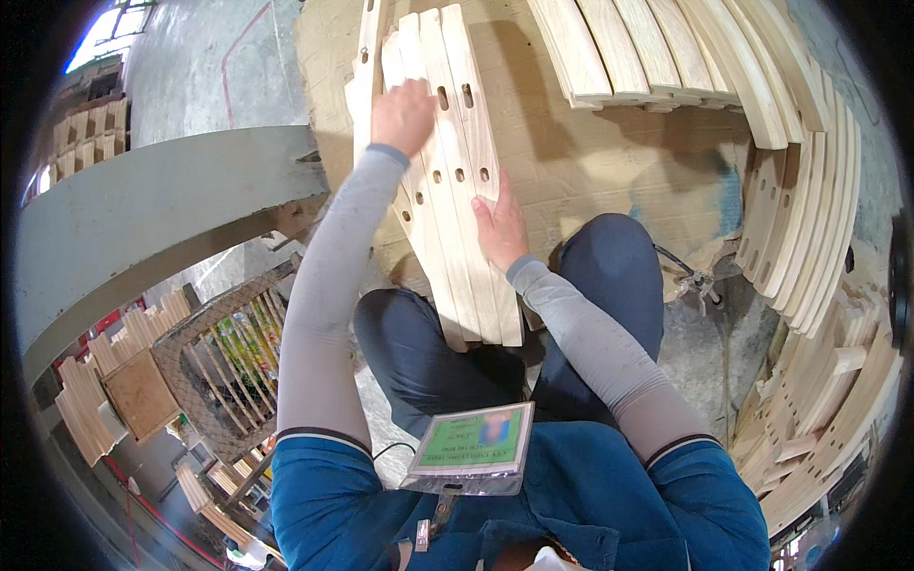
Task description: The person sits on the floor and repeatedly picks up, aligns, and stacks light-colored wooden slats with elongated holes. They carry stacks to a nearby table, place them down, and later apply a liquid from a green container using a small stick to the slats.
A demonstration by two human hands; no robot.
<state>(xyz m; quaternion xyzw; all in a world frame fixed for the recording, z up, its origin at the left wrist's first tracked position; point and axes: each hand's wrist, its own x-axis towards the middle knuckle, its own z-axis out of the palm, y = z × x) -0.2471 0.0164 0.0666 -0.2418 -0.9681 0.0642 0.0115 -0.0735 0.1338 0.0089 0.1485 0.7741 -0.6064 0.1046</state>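
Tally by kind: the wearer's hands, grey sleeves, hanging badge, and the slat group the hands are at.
Hands: 2 (left hand, right hand)
Grey sleeves: 2 (left sleeve, right sleeve)
Badge: 1
Slat group: 1 (slats overlap; no sure single count)
Total: 6

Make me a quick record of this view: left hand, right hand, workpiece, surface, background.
Left hand: curled over the slats, on their left side
Right hand: at their right edge, thumb on top
Workpiece: pale wooden slats, slotted, side by side
Surface: cardboard
Background: stacked wood, upper right
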